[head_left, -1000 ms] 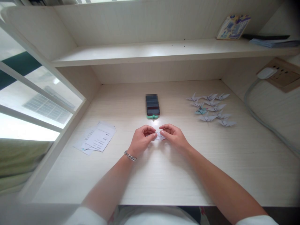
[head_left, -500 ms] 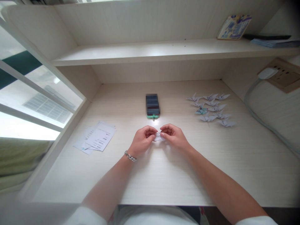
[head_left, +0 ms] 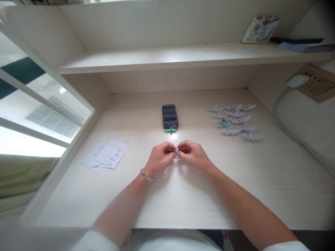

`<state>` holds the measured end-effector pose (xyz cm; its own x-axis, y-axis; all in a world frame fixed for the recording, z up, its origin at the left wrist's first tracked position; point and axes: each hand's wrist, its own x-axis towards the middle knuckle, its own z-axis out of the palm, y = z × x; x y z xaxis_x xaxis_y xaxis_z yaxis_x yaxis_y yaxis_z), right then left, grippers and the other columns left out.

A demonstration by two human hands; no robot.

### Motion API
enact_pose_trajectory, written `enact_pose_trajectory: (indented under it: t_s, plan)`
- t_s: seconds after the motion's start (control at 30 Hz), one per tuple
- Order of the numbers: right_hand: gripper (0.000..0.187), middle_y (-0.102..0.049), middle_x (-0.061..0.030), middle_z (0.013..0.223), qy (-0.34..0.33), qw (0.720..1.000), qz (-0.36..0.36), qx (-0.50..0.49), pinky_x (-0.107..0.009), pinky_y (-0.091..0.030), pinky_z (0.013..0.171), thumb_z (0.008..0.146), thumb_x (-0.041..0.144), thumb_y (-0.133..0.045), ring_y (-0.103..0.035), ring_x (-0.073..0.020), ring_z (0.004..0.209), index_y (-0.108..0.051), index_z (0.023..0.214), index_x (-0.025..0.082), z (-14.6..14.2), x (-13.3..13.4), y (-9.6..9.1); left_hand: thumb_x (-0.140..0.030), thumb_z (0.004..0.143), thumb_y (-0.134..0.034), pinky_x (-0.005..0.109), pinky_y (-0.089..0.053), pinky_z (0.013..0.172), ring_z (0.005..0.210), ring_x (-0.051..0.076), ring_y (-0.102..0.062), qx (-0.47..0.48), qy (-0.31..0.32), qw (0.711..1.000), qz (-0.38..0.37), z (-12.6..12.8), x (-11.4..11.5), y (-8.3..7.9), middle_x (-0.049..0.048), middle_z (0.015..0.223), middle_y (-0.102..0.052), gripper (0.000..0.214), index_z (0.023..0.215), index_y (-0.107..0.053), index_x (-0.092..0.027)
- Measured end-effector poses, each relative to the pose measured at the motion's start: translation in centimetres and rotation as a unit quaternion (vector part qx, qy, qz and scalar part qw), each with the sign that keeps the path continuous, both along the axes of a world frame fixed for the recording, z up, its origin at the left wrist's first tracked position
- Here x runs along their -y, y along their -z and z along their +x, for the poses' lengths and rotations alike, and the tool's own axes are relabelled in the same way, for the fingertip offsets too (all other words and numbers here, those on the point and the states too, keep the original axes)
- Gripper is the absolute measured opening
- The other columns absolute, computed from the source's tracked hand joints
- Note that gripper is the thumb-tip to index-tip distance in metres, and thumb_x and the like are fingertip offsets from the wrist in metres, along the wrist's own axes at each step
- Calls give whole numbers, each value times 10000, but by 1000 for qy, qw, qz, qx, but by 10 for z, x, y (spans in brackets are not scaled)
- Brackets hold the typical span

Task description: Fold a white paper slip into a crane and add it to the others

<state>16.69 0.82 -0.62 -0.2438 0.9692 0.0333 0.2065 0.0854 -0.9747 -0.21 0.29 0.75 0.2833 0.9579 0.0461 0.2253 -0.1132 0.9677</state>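
Head view: the small white paper piece (head_left: 177, 157) sits between my hands, nearer me than the phone (head_left: 170, 116). My fingertips cover most of it, so I could bend it crooked, or rip it by tugging outward. Left hand (head_left: 161, 157) and right hand (head_left: 194, 155) both pinch it, fingers curled, forearms angled inward.

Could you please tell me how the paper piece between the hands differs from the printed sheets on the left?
The paper piece looks small and folded, while the printed sheets are larger and flat. The paper piece is held by the left hand and right hand, while the printed sheets lie overlapping on the desk, untouched. Both show white paper.
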Motion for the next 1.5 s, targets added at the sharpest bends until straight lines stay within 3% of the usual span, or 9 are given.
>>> enact_pose_trajectory:
  t_s: [0.17, 0.43, 0.63, 0.77, 1.0, 1.27, 1.5]
  plan:
    - [171, -664, -40, 761, -12, 999, -47, -19, -269, -474, 604, 692, 204, -599, -611, -160, 681, -627, 856, 167, 2, -3, -1, -200, 722, -614, 266, -498, 705, 765, 149, -613, 19, -8, 1000, -12, -2, -3, -2, 59, 816, -641, 114, 818, -606, -138]
    - [257, -676, -57, 852, -27, 992, -78, -91, -302, -489, 730, 673, 116, -554, -634, -179, 814, -622, 916, 165, 6, -8, -3, -202, 710, -635, 260, -498, 696, 754, 143, -609, 39, -19, 999, -25, -6, -6, -2, 60, 810, -635, 138, 822, -600, -129]
    - [182, -642, -44, 788, -41, 993, -91, -61, -285, -482, 633, 735, 300, -604, -605, -166, 719, -625, 847, 158, 4, -7, -1, -243, 727, -633, 268, -503, 706, 765, 153, -621, 42, -25, 998, -27, -6, -6, -1, 73, 827, -650, 177, 859, -602, -130]
    - [171, -623, -29, 728, -51, 996, -67, -8, -263, -443, 596, 763, 313, -571, -569, -147, 658, -625, 790, 153, 4, -5, -3, -287, 750, -609, 276, -506, 691, 755, 167, -635, 17, 6, 998, -53, -7, -5, -2, 79, 822, -674, 245, 949, -619, -144]
    - [136, -619, -17, 697, -60, 996, -30, 53, -243, -398, 587, 767, 264, -545, -541, -136, 649, -631, 753, 160, 3, -3, -9, -330, 791, -536, 238, -466, 580, 650, 147, -603, -81, 52, 995, -27, -9, -3, -6, 52, 725, -668, 208, 772, -658, -162]
    - [154, -602, -9, 682, -72, 993, -20, 91, -232, -366, 551, 779, 279, -517, -512, -129, 624, -619, 748, 168, 6, -3, -10, -313, 782, -535, 227, -477, 572, 645, 146, -615, -65, 59, 995, -55, -7, -2, -6, 47, 706, -665, 205, 753, -656, -150]
    - [181, -565, -1, 629, -103, 989, -45, 91, -224, -332, 504, 775, 291, -507, -473, -120, 575, -627, 731, 162, 11, -5, -11, -233, 784, -500, 276, -517, 658, 696, 172, -653, -17, 140, 981, -131, -15, -5, -11, 64, 742, -683, 210, 862, -672, -140]
